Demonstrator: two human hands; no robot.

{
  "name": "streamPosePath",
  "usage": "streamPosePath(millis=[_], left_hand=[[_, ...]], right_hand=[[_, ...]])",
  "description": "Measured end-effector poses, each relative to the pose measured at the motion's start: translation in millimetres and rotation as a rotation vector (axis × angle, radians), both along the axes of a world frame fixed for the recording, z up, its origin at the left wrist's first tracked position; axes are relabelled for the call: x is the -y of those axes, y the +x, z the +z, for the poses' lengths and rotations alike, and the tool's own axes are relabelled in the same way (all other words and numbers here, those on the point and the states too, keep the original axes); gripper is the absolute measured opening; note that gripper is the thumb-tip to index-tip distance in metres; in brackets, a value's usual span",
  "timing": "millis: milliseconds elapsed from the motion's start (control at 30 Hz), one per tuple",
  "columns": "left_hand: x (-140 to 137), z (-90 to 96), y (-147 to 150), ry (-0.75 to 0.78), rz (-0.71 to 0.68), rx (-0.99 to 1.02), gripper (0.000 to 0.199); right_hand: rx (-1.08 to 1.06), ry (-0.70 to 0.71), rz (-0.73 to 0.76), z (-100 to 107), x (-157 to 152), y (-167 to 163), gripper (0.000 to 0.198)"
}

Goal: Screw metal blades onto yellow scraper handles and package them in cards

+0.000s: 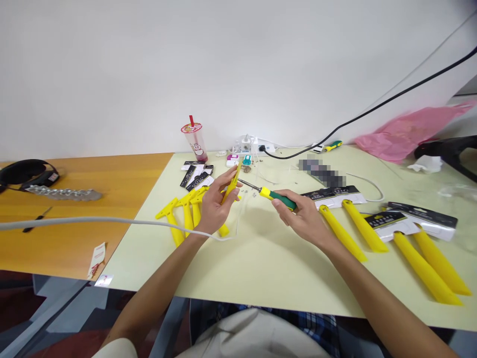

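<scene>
My left hand (218,201) is closed around a flat yellow plastic piece (231,184), held on edge above the table. In my right hand (300,214) is a screwdriver (278,197) with a green and yellow handle. Its shaft points left, and the tip is at or very near the yellow piece; I cannot tell whether they touch. Several small metal screws (254,194) lie beyond the shaft. Yellow T-shaped scraper-like parts (172,219) lie beside my left wrist. To the right of my right hand rest long yellow handles (363,226).
A cup with a straw (196,144) stands near the wall, beside black cards (197,176). A power strip (266,148) feeds a black cable (357,117). A white cable (112,219) crosses by my left forearm. Packaging (428,221) and a pink bag (402,132) lie right.
</scene>
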State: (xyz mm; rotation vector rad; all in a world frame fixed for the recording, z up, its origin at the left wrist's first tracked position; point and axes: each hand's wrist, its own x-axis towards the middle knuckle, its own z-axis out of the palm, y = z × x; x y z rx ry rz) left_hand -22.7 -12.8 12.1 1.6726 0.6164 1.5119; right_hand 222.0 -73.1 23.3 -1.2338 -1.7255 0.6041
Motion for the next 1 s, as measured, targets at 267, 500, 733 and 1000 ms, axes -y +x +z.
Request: streamPosePath(millis=[267, 500, 733, 1000], left_hand=[[-4.4, -7.5, 0.3, -0.09, 0.063, -0.078, 0.058], [-17.0, 3.6, -11.9, -0.133, 0.313, -0.059, 0.031], [-12.5, 35.2, -18.9, -0.436, -0.069, 0.374, 0.033], [-1.1, 24.8, -11.5, -0.432, -0.187, 0.276, 0.023]], right_hand=[[0.187, 0.583, -0.098, -22.8, -3.1, 3.6, 0.022], [0.034, 0.537, -0.184, -22.0, 5.5, 5.4, 0.024], [-0.976, -0.367, 0.015, -13.1, -1.9, 13.4, 0.031], [-1.086, -0.522, 0.14, -26.4, -6.6, -1.9, 0.031]])
